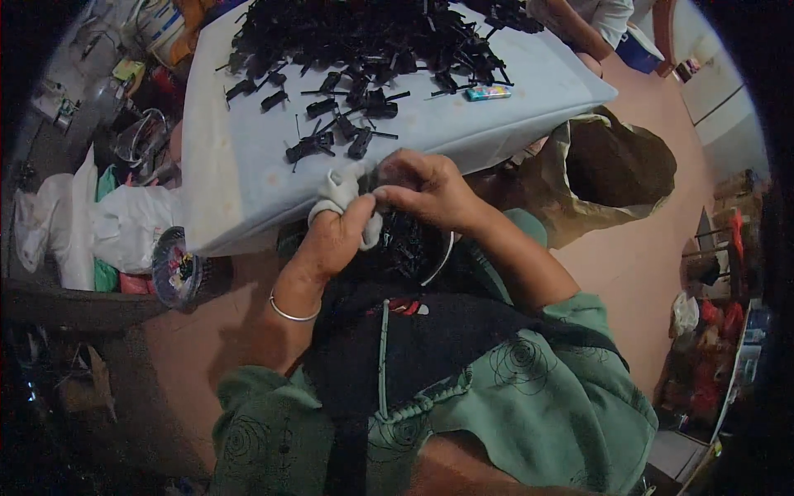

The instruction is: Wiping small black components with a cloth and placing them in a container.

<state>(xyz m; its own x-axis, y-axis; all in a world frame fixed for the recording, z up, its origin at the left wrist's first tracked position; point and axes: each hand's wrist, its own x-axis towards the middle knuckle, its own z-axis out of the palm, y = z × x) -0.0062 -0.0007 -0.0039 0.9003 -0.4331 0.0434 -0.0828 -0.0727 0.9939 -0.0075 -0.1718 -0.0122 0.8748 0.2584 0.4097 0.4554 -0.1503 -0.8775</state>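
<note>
My left hand [336, 240] is closed on a bunched white cloth [341, 194], which covers most of its fingers. My right hand [430, 192] meets it at the table's near edge, thumb and forefinger pinched together against the cloth side. Whatever sits between those fingertips is too small or hidden to name. Just beyond the hands, several small black plastic parts [361, 142] with thin rods lie scattered on the white-covered table [240, 182]. A dense heap of the same black parts [347, 37] fills the far side. Below my hands, more black pieces [404, 244] lie in a container with a pale rim.
A small bright-coloured packet [488, 93] lies on the table's right part. To the right stands a large open brown sack [604, 165]. Plastic bags [136, 227] and a clear bowl [178, 269] sit at the left. Another person's arm [579, 29] reaches in at the far right.
</note>
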